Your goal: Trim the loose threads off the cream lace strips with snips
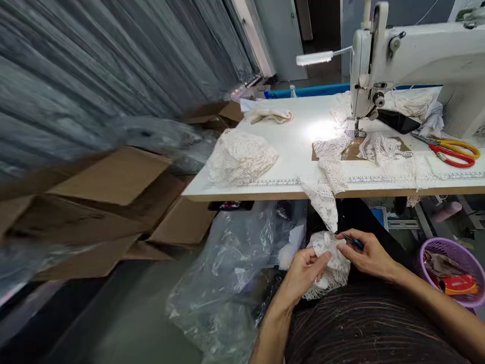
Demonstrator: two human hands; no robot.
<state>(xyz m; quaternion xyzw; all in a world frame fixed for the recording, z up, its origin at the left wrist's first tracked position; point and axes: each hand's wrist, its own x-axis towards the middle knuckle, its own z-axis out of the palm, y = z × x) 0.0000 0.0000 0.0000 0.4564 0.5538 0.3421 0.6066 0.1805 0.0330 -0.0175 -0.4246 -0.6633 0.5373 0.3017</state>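
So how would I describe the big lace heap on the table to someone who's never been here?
Start at the white sewing machine, then follow its tabletop to the left end. The lace heap sits there near the front edge, cream and rounded, bulkier than the small folded cloth behind it or the lace strips beside the machine.

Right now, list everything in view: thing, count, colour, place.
Machine: 1, white, on table
Lamp: 1, white, lit, left of machine
Table: 1, white, centre to right
Ruler: 1, pale, table's near edge
Lace: several, cream, table, hanging off it, in hands
Scissors: count unclear, red and yellow handles, table's right
Boxes: at least 2, brown, left
Plastic: count unclear, clear, beneath table, left
Basket: 1, purple, lower right
Packet: 1, red, in basket
Door: 1, grey, back
Tool: 1, dark blue, right hand
Hands: 2, bare, below table edge
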